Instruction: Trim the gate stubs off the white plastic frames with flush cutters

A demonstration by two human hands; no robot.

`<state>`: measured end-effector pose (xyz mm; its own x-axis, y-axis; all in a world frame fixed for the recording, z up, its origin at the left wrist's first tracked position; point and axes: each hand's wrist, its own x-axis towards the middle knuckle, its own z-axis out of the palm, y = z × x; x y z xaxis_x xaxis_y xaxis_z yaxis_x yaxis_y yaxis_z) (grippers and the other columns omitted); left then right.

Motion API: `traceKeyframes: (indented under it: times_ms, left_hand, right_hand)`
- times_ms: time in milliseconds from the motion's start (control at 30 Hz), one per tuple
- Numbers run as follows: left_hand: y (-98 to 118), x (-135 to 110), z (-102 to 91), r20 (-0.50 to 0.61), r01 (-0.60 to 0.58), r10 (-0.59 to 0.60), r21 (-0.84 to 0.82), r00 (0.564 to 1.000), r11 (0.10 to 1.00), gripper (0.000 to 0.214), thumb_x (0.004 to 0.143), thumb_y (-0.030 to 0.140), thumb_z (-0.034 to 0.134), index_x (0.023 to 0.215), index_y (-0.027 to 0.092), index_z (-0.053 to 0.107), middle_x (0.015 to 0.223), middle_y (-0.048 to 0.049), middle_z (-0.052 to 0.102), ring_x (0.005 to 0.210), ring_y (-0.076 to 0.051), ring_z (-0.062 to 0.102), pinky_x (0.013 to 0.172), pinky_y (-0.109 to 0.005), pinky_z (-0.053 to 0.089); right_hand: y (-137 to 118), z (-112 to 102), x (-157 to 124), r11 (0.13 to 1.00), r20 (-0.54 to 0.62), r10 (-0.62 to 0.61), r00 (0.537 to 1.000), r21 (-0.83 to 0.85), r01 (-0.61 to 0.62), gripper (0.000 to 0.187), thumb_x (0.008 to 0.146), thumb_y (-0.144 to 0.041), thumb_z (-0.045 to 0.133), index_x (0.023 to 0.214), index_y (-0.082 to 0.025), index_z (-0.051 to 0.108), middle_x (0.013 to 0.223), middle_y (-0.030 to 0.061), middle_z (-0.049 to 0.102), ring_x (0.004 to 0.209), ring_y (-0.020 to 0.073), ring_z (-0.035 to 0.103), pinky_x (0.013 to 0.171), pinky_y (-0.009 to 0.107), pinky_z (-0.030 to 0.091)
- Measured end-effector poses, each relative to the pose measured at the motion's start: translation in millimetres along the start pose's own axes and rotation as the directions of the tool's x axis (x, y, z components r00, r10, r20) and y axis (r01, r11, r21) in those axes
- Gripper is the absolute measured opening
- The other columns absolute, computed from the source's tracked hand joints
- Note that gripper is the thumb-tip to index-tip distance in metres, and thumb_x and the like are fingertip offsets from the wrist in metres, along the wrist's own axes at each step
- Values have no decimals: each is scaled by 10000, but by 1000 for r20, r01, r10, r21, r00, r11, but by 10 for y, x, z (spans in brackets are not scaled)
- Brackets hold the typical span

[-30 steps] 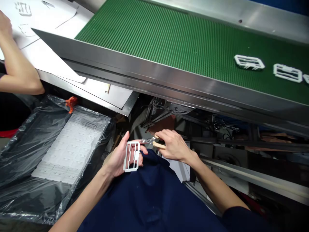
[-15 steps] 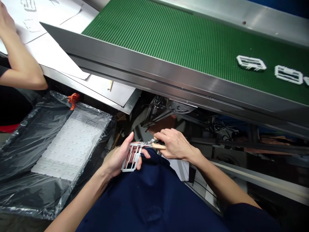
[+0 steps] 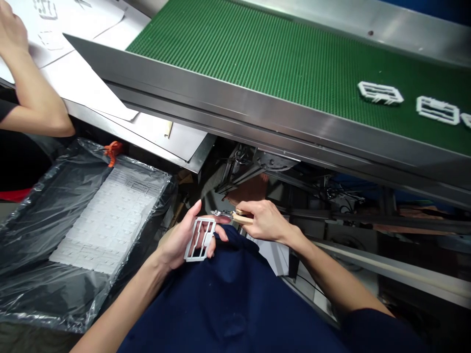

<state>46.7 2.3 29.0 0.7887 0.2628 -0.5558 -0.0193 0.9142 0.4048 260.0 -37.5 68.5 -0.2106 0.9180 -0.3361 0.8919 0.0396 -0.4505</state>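
Observation:
A white plastic frame (image 3: 200,239) with thin inner bars rests in my left hand (image 3: 179,240), fingers curled behind it and thumb up along its side. My right hand (image 3: 268,220) is closed around the pale handles of a pair of nippers (image 3: 241,218). The metal jaws of the nippers point left, just above the frame's top right corner and near my left fingers. Whether the jaws touch the frame I cannot tell. More white frames of a like kind (image 3: 380,93) lie on the green conveyor belt (image 3: 257,54) to the right.
Left of me stands a bin lined with clear plastic (image 3: 25,274), holding white parts in rows (image 3: 106,220). An orange clamp (image 3: 113,153) grips its edge. A co-worker's arm (image 3: 40,93) rests on the paper-covered table (image 3: 81,83). The conveyor's metal side (image 3: 221,110) runs in front of me.
The nippers have drawn up slightly from the frame's top edge, and their jaws now show more clearly. On the belt, the frames have shifted a little leftward.

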Motion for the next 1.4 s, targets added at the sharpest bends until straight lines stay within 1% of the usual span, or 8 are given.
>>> traceKeyframes:
  times_ms: [467, 633, 733, 800, 900, 1033, 1167, 1400]
  left_hand:
    - [18, 19, 16, 38, 20, -18, -45, 999, 999, 658, 863, 638, 260, 1038, 114, 616, 757, -90, 658, 461, -159, 552, 502, -294, 457]
    - [72, 26, 60, -11, -18, 18, -98, 1000, 995, 608, 870, 602, 286, 1052, 120, 608, 760, -75, 618, 547, -169, 559, 585, -322, 484]
    - [79, 33, 99, -158, -181, 192, 77, 969, 980, 592, 867, 600, 299, 1045, 132, 615, 744, -49, 571, 627, -171, 534, 664, -329, 471]
    - [59, 37, 105, -221, -307, 419, 406, 881, 861, 515, 864, 571, 370, 1060, 160, 611, 775, -36, 560, 681, -169, 517, 679, -294, 432]
    - [19, 39, 81, -94, -322, 668, 822, 738, 471, 374, 830, 460, 543, 1097, 200, 579, 845, -25, 543, 762, -179, 512, 720, -284, 398]
    - [-9, 41, 47, 112, -292, 775, 952, 622, 97, 393, 797, 377, 625, 1138, 203, 536, 919, -52, 540, 853, -212, 525, 792, -313, 396]
    - [-7, 55, 53, 196, -247, 794, 967, 575, -60, 423, 786, 397, 637, 1143, 192, 537, 952, -84, 569, 890, -238, 532, 813, -335, 407]
    - [-5, 102, 28, 241, -162, 792, 970, 561, -181, 477, 765, 466, 635, 1119, 153, 572, 941, -127, 592, 876, -264, 540, 819, -371, 422]
  right_hand:
    - [-29, 80, -31, 986, -81, -85, 993, -154, 72, 224, 798, -335, 515, 965, -198, 576, 799, 24, 568, 741, 168, 491, 652, 277, 301]
    - [-67, 59, -33, 997, -145, 60, 988, 59, -52, 129, 805, -300, 513, 869, -194, 546, 773, 6, 560, 700, 135, 495, 640, 239, 330]
    - [-97, 75, -25, 946, -162, 207, 965, 285, -155, 173, 824, -366, 525, 847, -195, 528, 718, -22, 545, 631, 107, 479, 600, 215, 334]
    - [-115, 107, -15, 892, -159, 276, 948, 411, -190, 216, 822, -405, 536, 855, -192, 533, 699, -34, 545, 613, 99, 474, 585, 205, 339]
    - [-144, 165, -2, 839, -154, 309, 939, 508, -193, 241, 813, -423, 548, 846, -184, 545, 707, -33, 555, 621, 98, 478, 586, 201, 351]
    - [-179, 209, 0, 825, -171, 304, 937, 540, -169, 227, 811, -409, 552, 840, -184, 552, 684, -38, 545, 608, 95, 472, 590, 201, 354]
    - [-191, 225, -19, 811, -176, 331, 927, 556, -183, 223, 809, -408, 557, 840, -187, 554, 674, -45, 542, 599, 90, 469, 579, 196, 351]
    - [-188, 288, -35, 800, -156, 341, 927, 567, -199, 220, 798, -403, 566, 842, -188, 552, 674, -47, 542, 604, 90, 473, 585, 198, 358]
